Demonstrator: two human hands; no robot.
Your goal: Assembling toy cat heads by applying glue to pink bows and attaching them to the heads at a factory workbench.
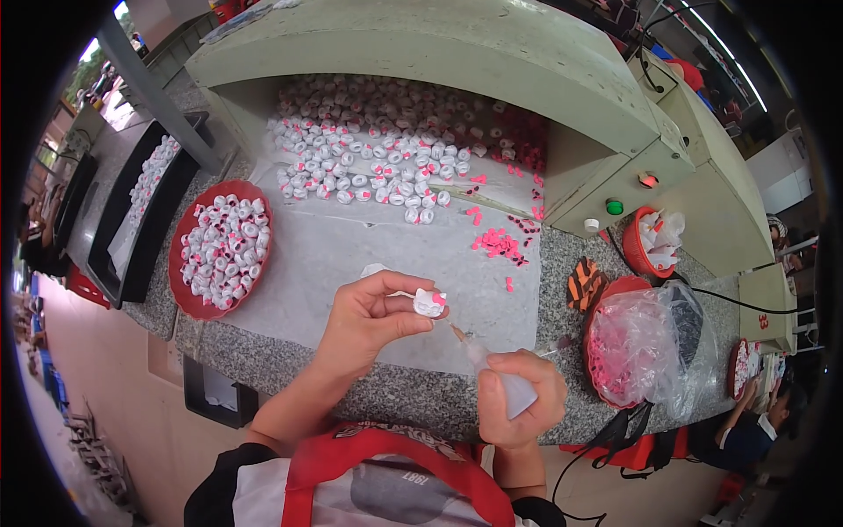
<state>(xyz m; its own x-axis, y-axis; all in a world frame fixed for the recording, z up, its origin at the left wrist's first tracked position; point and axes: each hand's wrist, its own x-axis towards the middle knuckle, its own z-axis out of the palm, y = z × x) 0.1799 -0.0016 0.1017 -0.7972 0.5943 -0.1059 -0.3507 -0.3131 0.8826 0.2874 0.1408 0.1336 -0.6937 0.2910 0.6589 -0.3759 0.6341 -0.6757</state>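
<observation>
My left hand [351,325] pinches a small white cat-head piece [429,303] with a pink bow between thumb and fingers, above the white sheet [307,246]. My right hand [536,395] is wrapped around a translucent squeeze bottle [518,395], whose thin tip points up and left, just below the piece. Whether the tip touches it, I cannot tell. Farther back, many similar white pieces [360,180] with pink parts lie in and before the opening of a pale green metal machine [439,53]. Loose pink bows [499,244] are scattered to the right of them.
A red bowl [180,281] full of white pieces stands at left, beside a long black tray [104,263]. On the right are a plastic-covered red bowl [594,373], a small red basket [634,250] and an orange-black striped object [586,283]. Another person [755,430] sits far right.
</observation>
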